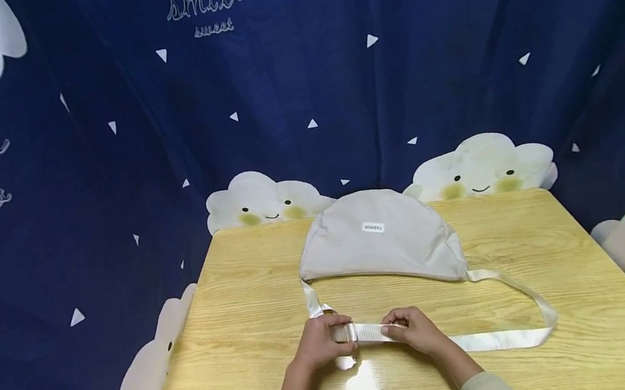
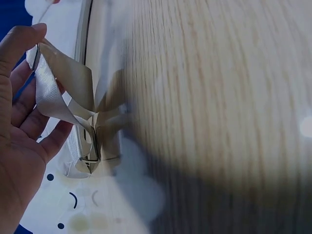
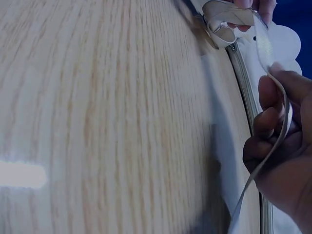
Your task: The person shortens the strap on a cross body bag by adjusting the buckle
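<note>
A pale grey-beige bag (image 1: 378, 245) with a small "FASHION" label lies on the wooden table, its curved side toward the back. From its two lower corners runs a whitish webbing strap (image 1: 506, 339). My left hand (image 1: 316, 346) pinches the strap at a metal slider buckle (image 1: 351, 332), thumb and fingers on either side. In the left wrist view the strap (image 2: 51, 97) loops down from these fingers to a metal ring (image 2: 92, 156). A short way right, my right hand (image 1: 416, 329) pinches the strap between thumb and index finger; the strap (image 3: 280, 141) passes across its palm.
The light wooden table (image 1: 255, 387) reaches back to a dark blue curtain (image 1: 275, 94) printed with clouds and triangles. More of the curtain hangs along the left and right table edges. The strap's right part curves across the table near its right side.
</note>
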The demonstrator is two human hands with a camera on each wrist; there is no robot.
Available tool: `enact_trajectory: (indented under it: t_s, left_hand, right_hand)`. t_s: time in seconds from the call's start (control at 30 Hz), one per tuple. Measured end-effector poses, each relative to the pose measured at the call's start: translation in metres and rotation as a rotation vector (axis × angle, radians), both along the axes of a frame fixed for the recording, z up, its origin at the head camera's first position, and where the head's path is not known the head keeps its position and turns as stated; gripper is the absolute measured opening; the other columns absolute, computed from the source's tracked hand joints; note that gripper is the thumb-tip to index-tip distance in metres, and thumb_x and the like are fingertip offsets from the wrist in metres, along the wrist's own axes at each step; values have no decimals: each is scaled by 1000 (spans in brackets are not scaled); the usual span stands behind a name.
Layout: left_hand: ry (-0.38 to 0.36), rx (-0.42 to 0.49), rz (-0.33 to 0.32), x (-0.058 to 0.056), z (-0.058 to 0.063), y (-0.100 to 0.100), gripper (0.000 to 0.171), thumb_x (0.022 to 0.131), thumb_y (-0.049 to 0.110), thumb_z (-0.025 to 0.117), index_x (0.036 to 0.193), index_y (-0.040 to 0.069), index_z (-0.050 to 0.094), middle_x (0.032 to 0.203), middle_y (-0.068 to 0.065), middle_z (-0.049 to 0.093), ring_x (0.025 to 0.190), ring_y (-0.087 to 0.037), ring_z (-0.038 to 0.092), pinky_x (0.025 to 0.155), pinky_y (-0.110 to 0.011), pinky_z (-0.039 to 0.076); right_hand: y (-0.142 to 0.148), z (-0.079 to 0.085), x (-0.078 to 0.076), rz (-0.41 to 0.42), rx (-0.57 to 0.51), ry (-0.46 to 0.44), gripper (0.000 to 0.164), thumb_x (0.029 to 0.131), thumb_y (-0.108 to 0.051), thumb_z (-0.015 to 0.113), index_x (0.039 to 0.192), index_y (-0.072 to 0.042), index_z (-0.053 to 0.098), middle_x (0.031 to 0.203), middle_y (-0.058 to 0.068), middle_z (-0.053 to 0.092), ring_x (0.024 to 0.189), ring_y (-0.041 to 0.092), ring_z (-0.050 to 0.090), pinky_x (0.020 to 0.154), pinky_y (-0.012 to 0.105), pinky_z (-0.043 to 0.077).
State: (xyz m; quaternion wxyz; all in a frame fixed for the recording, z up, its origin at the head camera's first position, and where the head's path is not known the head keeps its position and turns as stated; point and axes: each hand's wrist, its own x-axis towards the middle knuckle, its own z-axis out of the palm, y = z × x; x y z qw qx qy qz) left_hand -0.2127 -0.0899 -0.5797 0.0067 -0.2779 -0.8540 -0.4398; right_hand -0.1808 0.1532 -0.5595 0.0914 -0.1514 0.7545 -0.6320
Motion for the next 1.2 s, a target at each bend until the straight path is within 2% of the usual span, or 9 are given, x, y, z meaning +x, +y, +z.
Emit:
enact_trajectory:
  t_s: [0.1,0.33,0.57,0.73,0.87,1.0,1.2]
  left_hand:
    - [8,14,-11,0,2,0,41,62,19,85,100,8,72,89,4,67,78,-7,59,69,-22,49]
    - [26,76,-31,1,4,6,41,59,18,87,96,8,73,83,5,64,75,-7,57,67,-22,49]
    - [31,73,-32,2,1,12,42,59,21,88,96,8,73,83,8,63,77,-6,55,70,-22,48]
    - [1,92,-38,4,2,15,43,60,19,87,98,5,72,86,8,63,80,-7,56,74,-25,48]
    - [-26,115,-50,5,4,16,44,61,16,87,101,4,71,88,7,63,83,-9,56,76,-26,48]
    - [-49,129,-61,6,5,17,47,61,15,87,103,3,70,90,7,62,83,-9,56,77,-27,48]
    - [-43,152,-56,7,4,18,47,61,12,87,104,2,70,90,6,65,83,-8,58,78,-30,49]
  right_hand:
    - [-1,1,0,-13,22,19,11,86,0,63,88,10,64,78,18,65,63,9,54,54,20,44]
    - [-4,3,1,-31,42,48,9,87,1,62,87,10,65,82,14,65,69,10,54,56,21,45]
    - [-8,6,2,-41,48,11,10,88,-2,61,88,7,66,86,15,64,70,12,51,57,21,43]
    - [-8,-3,-1,6,-42,-49,13,89,1,58,92,13,62,80,18,62,64,11,49,54,20,42]
    - [-7,-14,-4,31,-107,-116,17,91,-2,57,96,13,62,79,15,62,65,11,51,58,23,45]
    - [-7,-19,-5,19,-140,-122,21,91,-7,58,98,12,62,87,12,62,76,14,53,67,27,48]
    - [-10,-24,-5,-19,-208,-134,23,89,-6,60,96,16,60,88,12,62,77,14,56,68,25,50]
